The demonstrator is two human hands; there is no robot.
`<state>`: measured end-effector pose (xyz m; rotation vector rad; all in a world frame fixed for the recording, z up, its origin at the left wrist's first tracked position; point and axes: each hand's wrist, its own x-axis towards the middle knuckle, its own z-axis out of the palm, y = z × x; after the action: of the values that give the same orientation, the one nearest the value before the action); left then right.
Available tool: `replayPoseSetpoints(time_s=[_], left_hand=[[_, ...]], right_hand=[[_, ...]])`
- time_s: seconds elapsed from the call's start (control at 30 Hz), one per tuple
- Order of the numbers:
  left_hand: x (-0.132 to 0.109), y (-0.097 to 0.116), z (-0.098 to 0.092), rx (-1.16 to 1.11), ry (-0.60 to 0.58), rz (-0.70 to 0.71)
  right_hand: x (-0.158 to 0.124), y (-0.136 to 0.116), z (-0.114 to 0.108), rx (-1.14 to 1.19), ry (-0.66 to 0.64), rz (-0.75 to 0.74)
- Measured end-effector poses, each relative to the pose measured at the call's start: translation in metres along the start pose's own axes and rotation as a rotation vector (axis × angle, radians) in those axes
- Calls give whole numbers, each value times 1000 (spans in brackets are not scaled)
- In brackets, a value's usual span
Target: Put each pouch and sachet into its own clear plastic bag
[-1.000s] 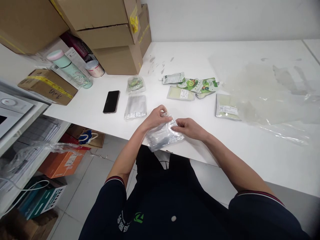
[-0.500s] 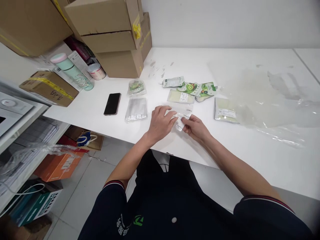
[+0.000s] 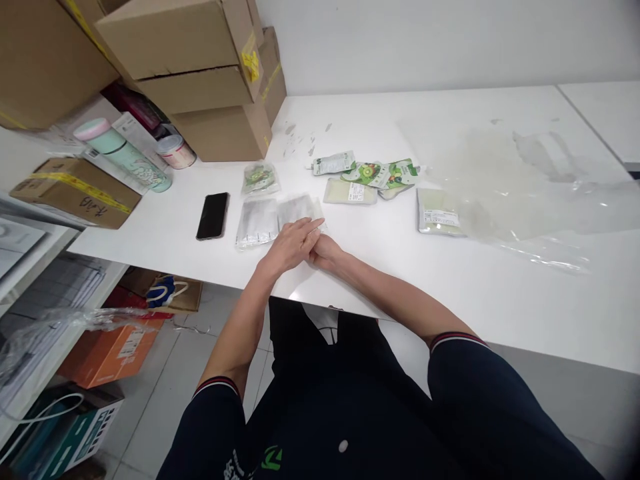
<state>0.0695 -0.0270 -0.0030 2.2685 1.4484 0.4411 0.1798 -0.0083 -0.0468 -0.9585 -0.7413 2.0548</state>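
My left hand (image 3: 294, 244) lies flat over the lower part of a clear plastic bag (image 3: 299, 205), fingers stretched out to the right. Close against it, my right hand (image 3: 326, 252) is closed at the bag's lower right edge. The left fingers partly cover the right fingertips. Just left of that bag lies a stack of clear plastic bags (image 3: 257, 221) with small dark marks along its lower edge. Behind the stack sits a clear bag with a green printed packet (image 3: 260, 177) inside.
Green fruit-printed pouches (image 3: 370, 173) and a pale labelled packet (image 3: 350, 191) lie farther back. Another pale packet (image 3: 439, 213) touches a large clear plastic sheet (image 3: 520, 200). At left are a phone (image 3: 213, 215), a mint bottle (image 3: 127, 157), a can (image 3: 176, 152) and cardboard boxes (image 3: 220, 130).
Both hands have moved left with the clear bag, which now lies beside the stack. My left hand has flattened over it. The view has shifted slightly.
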Motion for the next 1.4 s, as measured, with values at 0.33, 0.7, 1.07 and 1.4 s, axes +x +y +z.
replayPoseSetpoints(time_s=[0.33, 0.7, 1.07, 1.4], left_hand=[[7, -25, 15, 284, 2, -146], [-13, -40, 50, 345, 322, -50], [-16, -38, 50, 311, 393, -53], [-8, 25, 44, -850, 459, -246]], right_hand=[[-77, -78, -96, -659, -10, 18], [-82, -226, -290, -1626, 1384, -237], [-94, -264, -290, -1240, 1413, -654], [-113, -158, -142, -758, 627, -988]])
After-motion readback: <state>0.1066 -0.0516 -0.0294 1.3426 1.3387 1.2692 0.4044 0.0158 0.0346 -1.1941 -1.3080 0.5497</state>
